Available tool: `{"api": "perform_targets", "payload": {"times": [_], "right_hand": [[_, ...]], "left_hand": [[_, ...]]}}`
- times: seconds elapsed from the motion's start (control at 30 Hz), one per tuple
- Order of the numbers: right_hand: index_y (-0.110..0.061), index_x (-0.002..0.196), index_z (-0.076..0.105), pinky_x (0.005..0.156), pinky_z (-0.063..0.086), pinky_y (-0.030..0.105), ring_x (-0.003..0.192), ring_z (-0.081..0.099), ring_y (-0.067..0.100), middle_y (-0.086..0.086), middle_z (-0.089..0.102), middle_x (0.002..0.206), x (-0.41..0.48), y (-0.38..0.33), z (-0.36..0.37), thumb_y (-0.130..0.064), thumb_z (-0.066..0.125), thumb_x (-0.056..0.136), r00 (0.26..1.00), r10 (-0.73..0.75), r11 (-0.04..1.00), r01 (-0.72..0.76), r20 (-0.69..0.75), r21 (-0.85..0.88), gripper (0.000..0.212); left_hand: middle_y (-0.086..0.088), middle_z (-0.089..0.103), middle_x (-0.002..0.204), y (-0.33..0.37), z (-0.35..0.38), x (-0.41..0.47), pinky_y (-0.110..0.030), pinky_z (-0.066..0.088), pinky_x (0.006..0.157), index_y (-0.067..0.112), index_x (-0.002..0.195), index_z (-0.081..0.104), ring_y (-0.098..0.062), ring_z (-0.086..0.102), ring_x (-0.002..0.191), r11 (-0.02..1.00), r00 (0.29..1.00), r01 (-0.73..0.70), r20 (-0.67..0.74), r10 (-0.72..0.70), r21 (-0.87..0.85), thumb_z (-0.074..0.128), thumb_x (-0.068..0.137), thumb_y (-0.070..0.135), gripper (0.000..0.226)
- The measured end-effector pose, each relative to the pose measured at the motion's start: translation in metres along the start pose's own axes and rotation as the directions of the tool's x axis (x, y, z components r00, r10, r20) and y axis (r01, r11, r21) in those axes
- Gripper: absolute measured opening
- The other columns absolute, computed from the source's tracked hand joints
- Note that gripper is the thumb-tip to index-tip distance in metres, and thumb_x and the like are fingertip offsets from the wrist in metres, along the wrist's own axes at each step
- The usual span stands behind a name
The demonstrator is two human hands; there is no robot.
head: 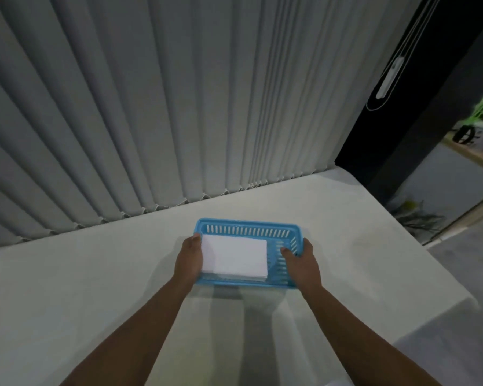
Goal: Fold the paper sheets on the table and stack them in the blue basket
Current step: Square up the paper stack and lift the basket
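Observation:
A blue slotted basket (248,227) stands on the white table (95,274), a little beyond the middle. Inside it, toward its left side, lies a stack of folded white paper sheets (234,257). My left hand (188,260) grips the basket's left rim, with its thumb at the far left corner next to the stack. My right hand (300,259) grips the right rim, thumb inside the basket and fingers round the outside. The basket's right third shows its bare slotted floor.
Grey vertical blinds (151,107) hang right behind the table's far edge. The table's right edge (402,227) drops off beside a dark pillar (402,121). Green and dark objects lie blurred on the floor beyond at far right.

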State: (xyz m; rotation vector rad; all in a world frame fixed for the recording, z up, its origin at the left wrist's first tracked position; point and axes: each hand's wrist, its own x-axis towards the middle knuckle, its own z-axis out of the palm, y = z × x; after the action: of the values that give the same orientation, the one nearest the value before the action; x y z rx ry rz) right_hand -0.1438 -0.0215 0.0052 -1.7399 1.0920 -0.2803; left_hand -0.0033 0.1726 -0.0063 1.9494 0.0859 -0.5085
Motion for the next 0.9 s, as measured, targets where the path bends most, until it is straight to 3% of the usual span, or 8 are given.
{"api": "perform_targets", "payload": {"times": [0.1,0.27,0.4,0.5,0.63,0.7,0.8,0.9], "right_hand": [[-0.012,0.148,0.026,0.096,0.038,0.032,0.123,0.052,0.029,0.011,0.051,0.140,0.056,-0.005,-0.038,-0.032,0.057,0.093,0.999,0.009,0.998,-0.005,0.050,-0.064,0.066],[-0.015,0.151,0.020,0.109,0.036,0.038,0.130,0.048,0.031,0.012,0.044,0.147,0.154,-0.016,-0.080,-0.040,0.056,0.092,0.991,0.008,0.990,0.011,0.136,-0.143,0.074],[-0.015,0.150,0.026,0.109,0.032,0.035,0.134,0.044,0.028,0.009,0.042,0.149,0.230,-0.028,-0.100,-0.043,0.055,0.091,0.987,-0.005,0.981,0.035,0.160,-0.188,0.071],[-0.013,0.141,0.041,0.100,0.038,0.032,0.123,0.052,0.026,0.005,0.053,0.137,0.278,-0.034,-0.107,-0.040,0.056,0.091,0.985,-0.023,0.974,0.061,0.173,-0.217,0.059],[-0.015,0.114,0.057,0.079,0.037,0.029,0.099,0.060,0.025,0.002,0.064,0.108,0.327,-0.032,-0.111,-0.036,0.057,0.091,0.983,-0.053,0.966,0.095,0.176,-0.241,0.032],[-0.016,0.107,0.059,0.077,0.037,0.029,0.096,0.061,0.026,0.003,0.063,0.100,0.347,-0.028,-0.111,-0.039,0.057,0.090,0.983,-0.057,0.960,0.102,0.175,-0.260,0.028],[-0.019,0.104,0.058,0.077,0.041,0.032,0.095,0.061,0.029,0.007,0.066,0.102,0.367,-0.020,-0.110,-0.041,0.055,0.089,0.985,-0.034,0.955,0.082,0.171,-0.283,0.027],[-0.019,0.108,0.058,0.082,0.046,0.037,0.096,0.061,0.030,0.009,0.066,0.107,0.378,-0.015,-0.107,-0.042,0.054,0.089,0.984,-0.050,0.945,0.102,0.170,-0.311,0.030]], "left_hand": [[-0.015,0.062,0.120,0.018,0.050,0.013,-0.048,0.042,0.103,0.009,0.119,0.056,-0.034,0.058,0.112,0.999,0.999,0.031,0.008,-0.031,-0.022,0.024,0.092,0.057,0.063],[-0.011,0.069,0.110,0.025,0.122,0.069,-0.049,0.045,0.101,0.017,0.112,0.063,-0.030,0.065,0.101,0.989,0.995,0.094,0.037,-0.090,-0.114,0.024,0.063,0.076,0.086],[-0.005,0.066,0.115,0.084,0.157,0.066,-0.045,0.044,0.104,0.020,0.114,0.059,-0.026,0.063,0.106,0.962,0.980,0.177,0.121,-0.155,-0.205,0.029,0.085,0.066,0.062],[-0.006,0.066,0.116,0.107,0.181,0.080,-0.045,0.045,0.104,0.024,0.109,0.059,-0.027,0.063,0.108,0.947,0.974,0.195,0.161,-0.157,-0.256,0.027,0.097,0.052,0.045],[0.001,0.065,0.103,0.119,0.210,0.100,-0.030,0.052,0.076,0.028,0.117,0.057,-0.016,0.063,0.086,0.909,0.956,0.268,0.207,-0.209,-0.320,0.025,0.095,0.059,0.049],[0.000,0.063,0.108,0.124,0.222,0.106,-0.030,0.051,0.075,0.027,0.121,0.056,-0.018,0.061,0.089,0.894,0.949,0.289,0.230,-0.218,-0.344,0.024,0.095,0.060,0.052],[0.000,0.062,0.112,0.127,0.235,0.116,-0.033,0.047,0.083,0.027,0.121,0.056,-0.018,0.061,0.091,0.884,0.947,0.292,0.242,-0.213,-0.366,0.023,0.096,0.059,0.052],[0.001,0.062,0.109,0.125,0.240,0.120,-0.030,0.049,0.071,0.027,0.116,0.056,-0.013,0.061,0.082,0.886,0.950,0.281,0.238,-0.202,-0.368,0.023,0.097,0.057,0.049]]}}
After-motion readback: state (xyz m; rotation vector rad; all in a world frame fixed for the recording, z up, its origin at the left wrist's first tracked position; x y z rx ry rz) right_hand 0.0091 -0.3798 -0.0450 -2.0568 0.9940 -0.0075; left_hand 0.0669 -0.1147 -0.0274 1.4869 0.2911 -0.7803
